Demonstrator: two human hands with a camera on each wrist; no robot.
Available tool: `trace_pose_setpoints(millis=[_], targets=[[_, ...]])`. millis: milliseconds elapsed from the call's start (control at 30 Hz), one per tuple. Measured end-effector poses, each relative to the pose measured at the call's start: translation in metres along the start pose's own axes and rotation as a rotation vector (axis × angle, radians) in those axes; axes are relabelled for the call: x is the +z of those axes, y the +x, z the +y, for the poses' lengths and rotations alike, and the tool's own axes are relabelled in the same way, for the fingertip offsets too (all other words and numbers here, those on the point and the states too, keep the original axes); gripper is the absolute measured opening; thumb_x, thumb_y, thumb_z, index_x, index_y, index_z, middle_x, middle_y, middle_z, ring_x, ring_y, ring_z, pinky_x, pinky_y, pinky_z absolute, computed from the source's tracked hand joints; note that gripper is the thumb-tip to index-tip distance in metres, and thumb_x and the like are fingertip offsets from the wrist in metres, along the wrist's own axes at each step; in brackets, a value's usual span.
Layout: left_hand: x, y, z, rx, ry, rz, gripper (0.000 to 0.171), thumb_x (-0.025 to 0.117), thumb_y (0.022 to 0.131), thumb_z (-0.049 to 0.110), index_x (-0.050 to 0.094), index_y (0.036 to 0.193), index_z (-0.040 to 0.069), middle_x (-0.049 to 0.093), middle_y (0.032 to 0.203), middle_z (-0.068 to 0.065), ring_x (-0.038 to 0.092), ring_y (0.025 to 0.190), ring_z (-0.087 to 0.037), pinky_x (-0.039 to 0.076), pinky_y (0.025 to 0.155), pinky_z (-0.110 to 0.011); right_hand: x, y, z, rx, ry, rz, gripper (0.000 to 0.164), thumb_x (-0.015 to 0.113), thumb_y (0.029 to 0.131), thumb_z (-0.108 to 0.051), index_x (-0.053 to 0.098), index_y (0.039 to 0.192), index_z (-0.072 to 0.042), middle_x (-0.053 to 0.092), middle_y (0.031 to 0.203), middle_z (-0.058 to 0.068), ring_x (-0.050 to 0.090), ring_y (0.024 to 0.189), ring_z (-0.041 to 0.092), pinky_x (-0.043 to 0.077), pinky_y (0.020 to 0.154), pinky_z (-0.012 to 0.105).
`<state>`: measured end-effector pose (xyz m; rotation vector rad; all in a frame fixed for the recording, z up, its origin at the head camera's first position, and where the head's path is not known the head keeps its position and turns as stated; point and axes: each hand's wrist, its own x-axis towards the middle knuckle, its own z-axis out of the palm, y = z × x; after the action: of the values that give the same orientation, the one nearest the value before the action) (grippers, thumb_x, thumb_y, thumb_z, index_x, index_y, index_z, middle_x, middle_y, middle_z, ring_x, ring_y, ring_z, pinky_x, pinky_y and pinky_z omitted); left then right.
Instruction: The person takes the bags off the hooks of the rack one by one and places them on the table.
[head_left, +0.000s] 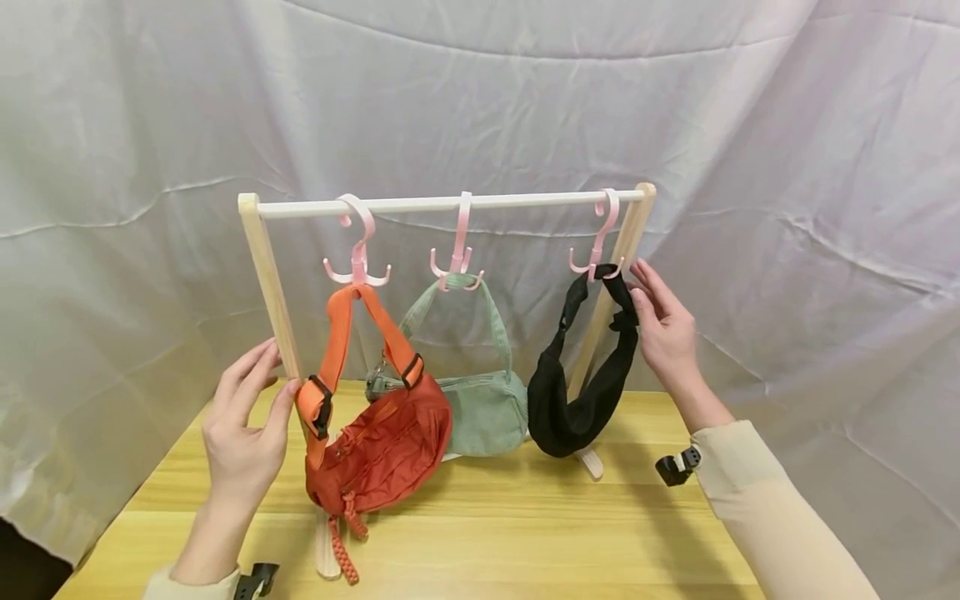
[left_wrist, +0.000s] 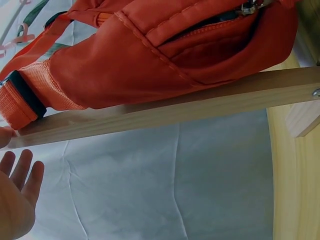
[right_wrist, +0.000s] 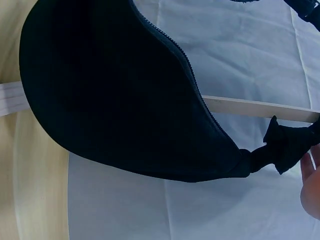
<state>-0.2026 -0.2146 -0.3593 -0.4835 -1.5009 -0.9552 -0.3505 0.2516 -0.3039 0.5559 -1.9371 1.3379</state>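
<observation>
A wooden rack holds up three bags on pink hooks. My left hand point(head_left: 247, 425) is at the rack's left post point(head_left: 270, 292), its thumb by the orange strap point(head_left: 337, 342) of a red waist bag point(head_left: 390, 450). In the left wrist view the other fingers point(left_wrist: 31, 182) extend, apart from the post. My right hand point(head_left: 667, 329) is beside the right post, its fingertips close to the knotted strap of a black shoulder bag point(head_left: 573, 421). Whether they touch it I cannot tell. Between these two hangs a green corduroy handbag point(head_left: 487, 412), partly behind the red bag.
The pink hooks point(head_left: 460, 250) hang from a white crossbar point(head_left: 412, 205). The rack's feet point(head_left: 327, 550) stand on a yellow wooden table point(head_left: 487, 533). Pale grey cloth point(head_left: 480, 108) hangs behind and at both sides.
</observation>
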Motion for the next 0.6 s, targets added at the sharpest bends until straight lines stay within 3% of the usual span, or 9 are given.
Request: trace_pose_setpoints(millis=[133, 333, 433, 600], targets=[[0.0, -0.004, -0.004, -0.011, -0.017, -0.004, 0.033, 0.072, 0.098, 0.004, 0.067, 0.124, -0.016, 0.063, 0.123, -0.038, 0.066, 0.116, -0.008, 0.053, 0.092, -0.015, 0.003, 0.005, -0.001, 0.032, -0.004, -0.02, 0.046, 0.057, 0.107, -0.007, 0.055, 0.152, -0.017, 0.056, 0.152, 0.009, 0.058, 0.135, 0.023, 0.044, 0.108, 0.017], [-0.001, -0.009, -0.005, -0.024, -0.023, -0.007, 0.032, 0.071, 0.096, -0.002, 0.066, 0.125, -0.016, 0.063, 0.124, -0.038, 0.065, 0.116, -0.009, 0.054, 0.09, -0.013, 0.009, 0.005, -0.022, 0.025, 0.045, -0.003, 0.046, 0.056, 0.105, 0.002, 0.053, 0.15, -0.002, 0.055, 0.148, 0.023, 0.058, 0.134, 0.016, 0.045, 0.108, 0.017], [-0.003, -0.01, -0.004, -0.036, -0.025, -0.014, 0.033, 0.071, 0.094, -0.008, 0.066, 0.126, -0.016, 0.063, 0.125, -0.038, 0.065, 0.117, -0.009, 0.054, 0.09, -0.012, 0.011, 0.003, -0.031, 0.024, 0.062, 0.017, 0.046, 0.057, 0.104, 0.003, 0.053, 0.15, 0.0, 0.056, 0.146, 0.028, 0.06, 0.131, 0.012, 0.047, 0.106, 0.017], [-0.005, -0.012, -0.006, -0.05, -0.026, -0.027, 0.037, 0.07, 0.09, -0.017, 0.065, 0.127, -0.016, 0.062, 0.127, -0.037, 0.065, 0.118, -0.009, 0.054, 0.09, -0.012, 0.013, 0.007, -0.019, 0.048, 0.092, 0.059, 0.048, 0.058, 0.104, 0.002, 0.053, 0.151, -0.004, 0.058, 0.141, 0.029, 0.062, 0.124, 0.006, 0.048, 0.102, 0.016]])
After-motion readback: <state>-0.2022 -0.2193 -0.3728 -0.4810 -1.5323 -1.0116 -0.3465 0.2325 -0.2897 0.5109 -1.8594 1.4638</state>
